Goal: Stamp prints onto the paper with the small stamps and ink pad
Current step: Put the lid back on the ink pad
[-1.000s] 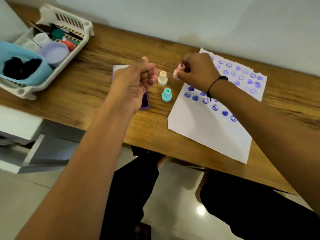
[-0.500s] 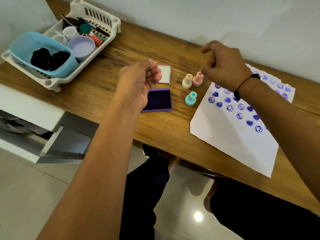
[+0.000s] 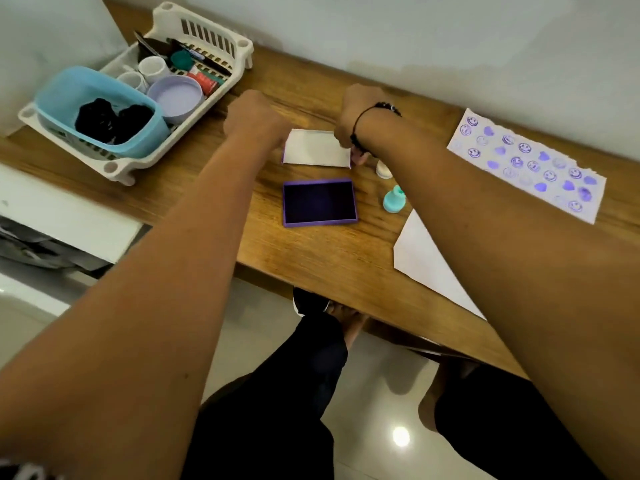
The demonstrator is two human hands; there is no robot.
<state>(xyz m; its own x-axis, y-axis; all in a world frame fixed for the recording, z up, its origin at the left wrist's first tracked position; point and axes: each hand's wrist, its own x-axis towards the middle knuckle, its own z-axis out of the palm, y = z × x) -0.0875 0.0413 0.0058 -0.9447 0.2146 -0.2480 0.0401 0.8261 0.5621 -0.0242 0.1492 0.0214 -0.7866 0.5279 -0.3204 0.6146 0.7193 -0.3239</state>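
Observation:
The open purple ink pad (image 3: 319, 201) lies on the wooden table (image 3: 311, 258). Its white lid (image 3: 315, 148) lies just behind it. My right hand (image 3: 349, 123), with a black wristband, pinches the lid's right edge with its fingertips. My left hand (image 3: 254, 119) is a closed fist at the lid's left corner; a grip on the lid cannot be made out. A cream stamp (image 3: 383, 169) and a teal stamp (image 3: 394, 199) stand right of the pad, partly behind my right forearm. The paper (image 3: 526, 164) with purple smileys and hearts lies to the right, crossed by that forearm.
A white plastic basket (image 3: 214, 36) stands at the back left, holding a light blue tub (image 3: 62, 91), a lilac lid, small white cups and pens. A wall runs behind the table. The table's front edge is near, with my legs below it.
My right hand left the pink stamp standing by the cream one and moved left to the lid. My left hand moved forward to the lid's left corner. The view shifted left.

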